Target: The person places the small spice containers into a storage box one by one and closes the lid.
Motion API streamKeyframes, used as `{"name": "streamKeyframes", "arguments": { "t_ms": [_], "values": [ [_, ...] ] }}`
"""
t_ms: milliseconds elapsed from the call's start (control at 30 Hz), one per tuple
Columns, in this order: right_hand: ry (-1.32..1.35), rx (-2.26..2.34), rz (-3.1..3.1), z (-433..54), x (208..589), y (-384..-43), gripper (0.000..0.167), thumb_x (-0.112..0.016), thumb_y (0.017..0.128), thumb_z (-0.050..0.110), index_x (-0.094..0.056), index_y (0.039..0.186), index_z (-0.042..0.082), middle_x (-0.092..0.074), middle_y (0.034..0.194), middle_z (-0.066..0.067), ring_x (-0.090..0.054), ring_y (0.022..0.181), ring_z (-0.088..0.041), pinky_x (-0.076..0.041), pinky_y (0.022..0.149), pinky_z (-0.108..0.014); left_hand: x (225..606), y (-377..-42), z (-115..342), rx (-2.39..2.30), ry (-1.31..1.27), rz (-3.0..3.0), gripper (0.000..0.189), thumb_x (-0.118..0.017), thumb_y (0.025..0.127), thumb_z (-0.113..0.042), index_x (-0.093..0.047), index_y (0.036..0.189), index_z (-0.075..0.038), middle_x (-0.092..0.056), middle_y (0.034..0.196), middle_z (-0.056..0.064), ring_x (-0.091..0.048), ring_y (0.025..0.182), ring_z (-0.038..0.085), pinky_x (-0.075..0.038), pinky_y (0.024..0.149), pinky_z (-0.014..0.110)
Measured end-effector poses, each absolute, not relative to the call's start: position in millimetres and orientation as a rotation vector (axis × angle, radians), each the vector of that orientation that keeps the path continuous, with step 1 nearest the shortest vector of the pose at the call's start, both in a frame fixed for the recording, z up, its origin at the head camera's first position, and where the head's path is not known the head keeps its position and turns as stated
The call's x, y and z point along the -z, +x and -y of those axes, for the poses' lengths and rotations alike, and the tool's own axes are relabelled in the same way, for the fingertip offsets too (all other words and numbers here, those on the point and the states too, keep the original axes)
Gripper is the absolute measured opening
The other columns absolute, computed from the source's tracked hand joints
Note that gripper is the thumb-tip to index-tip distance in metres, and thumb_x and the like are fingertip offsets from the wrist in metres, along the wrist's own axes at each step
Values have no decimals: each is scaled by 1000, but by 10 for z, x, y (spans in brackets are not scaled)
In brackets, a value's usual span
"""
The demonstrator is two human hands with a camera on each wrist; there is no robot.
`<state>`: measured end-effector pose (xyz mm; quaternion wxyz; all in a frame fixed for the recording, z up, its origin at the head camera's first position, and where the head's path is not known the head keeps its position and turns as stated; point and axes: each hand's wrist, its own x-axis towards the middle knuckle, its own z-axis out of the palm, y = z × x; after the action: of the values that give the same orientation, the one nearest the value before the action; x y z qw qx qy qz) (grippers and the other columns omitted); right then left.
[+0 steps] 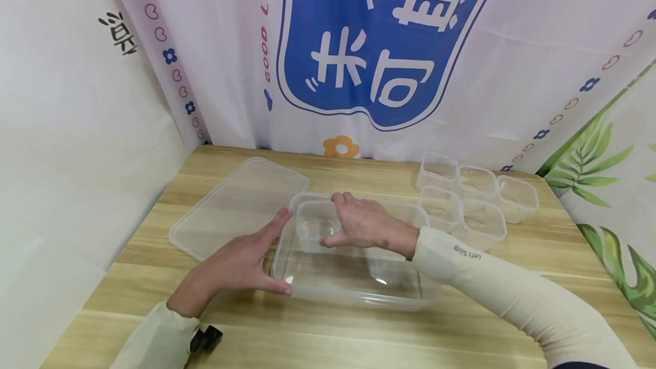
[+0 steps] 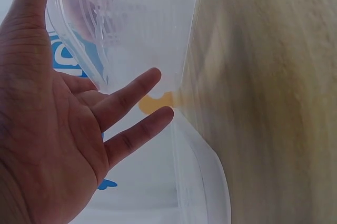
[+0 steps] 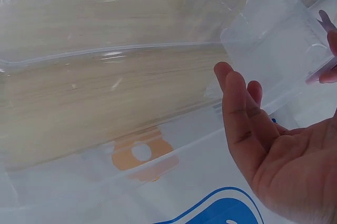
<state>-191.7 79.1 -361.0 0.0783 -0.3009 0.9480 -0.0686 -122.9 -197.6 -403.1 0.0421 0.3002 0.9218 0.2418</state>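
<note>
1. Inside the large container (image 1: 353,296), the small container (image 1: 310,242) is set at the left rear corner.
2. The right hand (image 1: 368,224) is spread beside the small one; contact cannot be told.
3. The left hand (image 1: 245,258) is spread at the large container's left end.
4. Left of that container, a lid (image 1: 233,209) is laid on the worktop (image 1: 307,340).

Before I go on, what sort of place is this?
Probably a curtained-off work booth: a wood-grain table, printed hangings on three sides, and clear plastic containers set out on top.
</note>
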Motion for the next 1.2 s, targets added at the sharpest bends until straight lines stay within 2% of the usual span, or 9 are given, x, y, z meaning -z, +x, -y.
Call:
{"name": "streamKeyframes", "arguments": {
  "t_ms": [200, 667, 1000, 1200],
  "values": [
    [-902, 271, -2835, -809, 3643, -1928, 94, -75, 83, 67, -45, 144, 3, -63, 123, -14, -66, 101, -25, -56, 78, -41, 4037, -1226, 1973, -739, 917, -2822, 139, -77, 68, -80, -4, 167, -14, -17, 169, 12, -54, 130, 38, -50, 101, 52],
    [-893, 307, -2827, -788, 3683, -1940, 92, -76, 83, 66, -43, 143, 4, -62, 120, -12, -64, 98, -23, -56, 78, -41, 4043, -1228, 1983, -699, 952, -2821, 139, -78, 71, -77, 1, 167, -15, -24, 165, 17, -55, 129, 40, -50, 100, 53],
    [-932, 281, -2818, -810, 3650, -1929, 99, -77, 80, 68, -39, 144, 3, -62, 117, -13, -64, 92, -20, -55, 72, -37, 4038, -1227, 1981, -714, 940, -2828, 139, -78, 71, -76, 1, 167, -14, -20, 166, 17, -53, 130, 44, -50, 100, 55],
    [-944, 325, -2787, -876, 3620, -1916, 97, -77, 83, 62, -36, 148, 2, -61, 121, -15, -64, 95, -21, -56, 75, -38, 4052, -1227, 1980, -714, 939, -2823, 139, -78, 71, -77, 0, 167, -13, -20, 166, 16, -51, 132, 43, -48, 102, 54]
  ]
}}
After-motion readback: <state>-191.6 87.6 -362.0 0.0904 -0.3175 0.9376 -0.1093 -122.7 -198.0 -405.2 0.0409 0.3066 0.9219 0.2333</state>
